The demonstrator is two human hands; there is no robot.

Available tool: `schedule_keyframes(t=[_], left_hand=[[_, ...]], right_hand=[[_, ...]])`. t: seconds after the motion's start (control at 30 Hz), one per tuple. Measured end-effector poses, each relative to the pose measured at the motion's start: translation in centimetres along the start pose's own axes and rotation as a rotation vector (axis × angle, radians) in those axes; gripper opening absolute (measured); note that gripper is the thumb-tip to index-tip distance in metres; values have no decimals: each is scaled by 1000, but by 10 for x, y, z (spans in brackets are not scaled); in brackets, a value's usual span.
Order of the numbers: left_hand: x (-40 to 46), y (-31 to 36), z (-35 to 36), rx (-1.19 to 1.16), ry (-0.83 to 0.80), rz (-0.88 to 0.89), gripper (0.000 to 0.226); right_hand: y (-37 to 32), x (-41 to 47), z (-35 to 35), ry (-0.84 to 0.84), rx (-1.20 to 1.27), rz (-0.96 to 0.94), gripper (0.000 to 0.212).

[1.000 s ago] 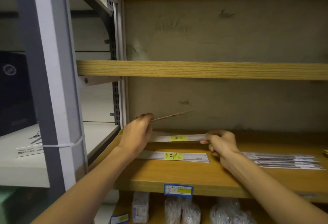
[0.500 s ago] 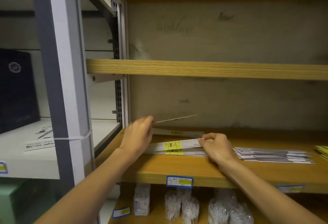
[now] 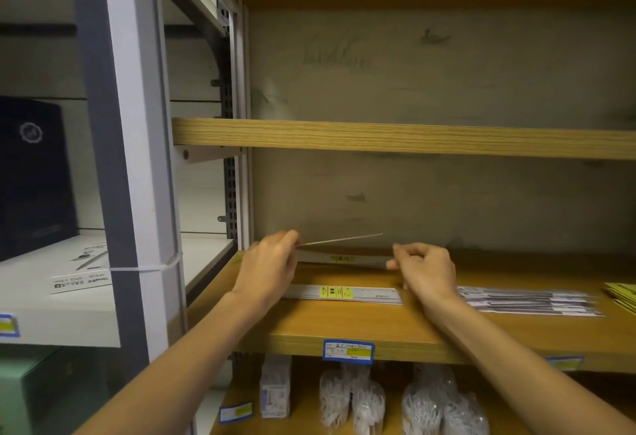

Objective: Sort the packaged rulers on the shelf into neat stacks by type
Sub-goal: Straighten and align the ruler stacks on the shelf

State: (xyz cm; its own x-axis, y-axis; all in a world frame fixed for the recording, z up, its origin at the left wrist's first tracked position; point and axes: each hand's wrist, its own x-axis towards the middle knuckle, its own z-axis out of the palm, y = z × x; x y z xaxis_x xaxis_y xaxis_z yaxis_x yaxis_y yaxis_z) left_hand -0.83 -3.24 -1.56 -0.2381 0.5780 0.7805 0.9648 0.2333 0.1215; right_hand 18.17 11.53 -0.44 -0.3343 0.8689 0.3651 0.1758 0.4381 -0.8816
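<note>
Your left hand [image 3: 268, 271] pinches a thin flat ruler [image 3: 340, 239] above the wooden shelf [image 3: 344, 328]; your right hand [image 3: 425, 271] grips a packaged ruler's [image 3: 344, 259] end.

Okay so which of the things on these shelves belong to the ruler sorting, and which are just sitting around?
Part of the job:
thin ruler pinched in the left hand
packaged ruler at the right hand
front ruler stack
grey ruler pile

Just lying about:
dark box
bagged white items
price label
yellow packets
</note>
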Motion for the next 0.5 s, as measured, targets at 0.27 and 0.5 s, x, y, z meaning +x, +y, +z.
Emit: schedule_keyframes(t=[0.27,0.5], left_hand=[[-5,5,4,-37,-18,61,23],[-7,4,2,-94,27,22,33]], right_hand=[[-22,0,7,-17,249,165,15],[-10,11,15,56,285,247,12]])
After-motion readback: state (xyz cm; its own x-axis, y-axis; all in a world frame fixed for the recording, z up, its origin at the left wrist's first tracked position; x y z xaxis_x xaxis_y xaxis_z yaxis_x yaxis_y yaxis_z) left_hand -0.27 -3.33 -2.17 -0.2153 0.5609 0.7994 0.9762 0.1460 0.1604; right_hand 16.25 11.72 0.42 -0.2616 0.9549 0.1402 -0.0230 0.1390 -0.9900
